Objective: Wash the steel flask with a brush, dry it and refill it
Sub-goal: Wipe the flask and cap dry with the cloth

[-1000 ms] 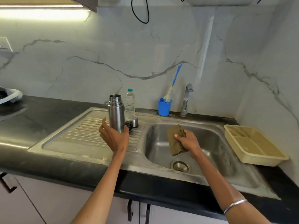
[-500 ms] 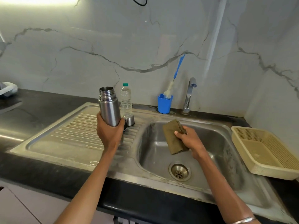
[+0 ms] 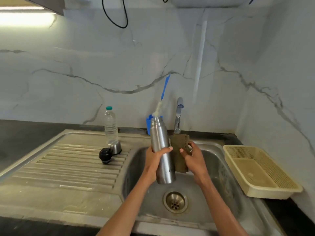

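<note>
In the head view, the left hand (image 3: 154,161) is gripping the open steel flask (image 3: 162,150), fingers wrapped round its middle, holding it nearly upright above the sink basin (image 3: 219,176). The right hand (image 3: 193,159) is pinching a brown cloth (image 3: 180,150) just beside the flask, over the same basin, while the brush (image 3: 162,99) is standing in a blue holder (image 3: 148,122) behind the basin.

The left hand (image 3: 154,160) is gripping the uncapped cylindrical steel flask (image 3: 162,150), holding it nearly upright over the stainless sink basin (image 3: 219,169). The right hand (image 3: 194,159) is pressing a brown cloth (image 3: 180,150) against the flask's side. A clear plastic water bottle (image 3: 110,125) is standing on the ribbed drainboard (image 3: 68,167), the black cap (image 3: 104,155) lying beside it.
</note>
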